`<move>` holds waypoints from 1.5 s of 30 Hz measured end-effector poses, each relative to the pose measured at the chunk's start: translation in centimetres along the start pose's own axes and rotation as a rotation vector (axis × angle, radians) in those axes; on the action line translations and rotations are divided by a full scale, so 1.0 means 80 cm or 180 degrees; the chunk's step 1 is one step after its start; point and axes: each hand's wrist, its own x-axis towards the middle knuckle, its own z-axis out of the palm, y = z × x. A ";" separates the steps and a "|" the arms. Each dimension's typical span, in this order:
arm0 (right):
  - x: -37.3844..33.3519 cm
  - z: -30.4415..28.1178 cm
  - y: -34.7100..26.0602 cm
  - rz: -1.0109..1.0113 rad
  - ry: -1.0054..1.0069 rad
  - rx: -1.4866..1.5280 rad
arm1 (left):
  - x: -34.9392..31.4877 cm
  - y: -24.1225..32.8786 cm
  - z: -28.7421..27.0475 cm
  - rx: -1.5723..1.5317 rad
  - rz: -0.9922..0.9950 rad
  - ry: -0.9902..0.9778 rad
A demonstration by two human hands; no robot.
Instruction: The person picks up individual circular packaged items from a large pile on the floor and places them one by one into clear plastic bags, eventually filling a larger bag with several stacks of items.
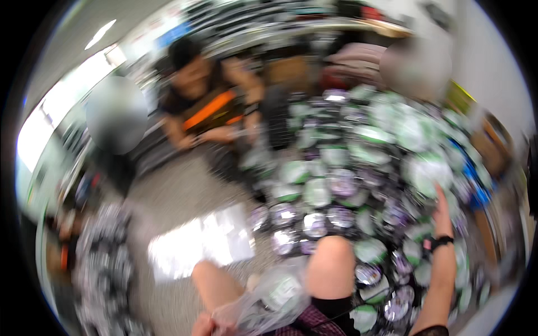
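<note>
One bag (249, 305); left grip (206, 325) on it

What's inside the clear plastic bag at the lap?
A white and green item shows through the bag, apparently inside. Its underside is covered; anything beneath it can't be seen.

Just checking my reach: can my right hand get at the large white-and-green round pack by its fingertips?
Probably yes: your right hand is stretched over the pile, and nothing visible bars its fingertips from the round pack, though blur hides whether they touch.
</note>
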 end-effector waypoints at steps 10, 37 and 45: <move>-0.182 0.022 -0.003 -0.0683 -0.1463 0.0234 | -0.088 0.006 -0.026 -0.0856 0.0551 -0.1549; -0.656 0.104 0.141 0.1064 -0.3440 -0.0777 | -0.119 -0.132 0.022 -0.0190 -0.0110 -0.1443; -0.612 0.090 -0.153 -0.4457 -0.5015 -0.1344 | -0.093 0.062 -0.011 -0.0480 0.1087 -0.0957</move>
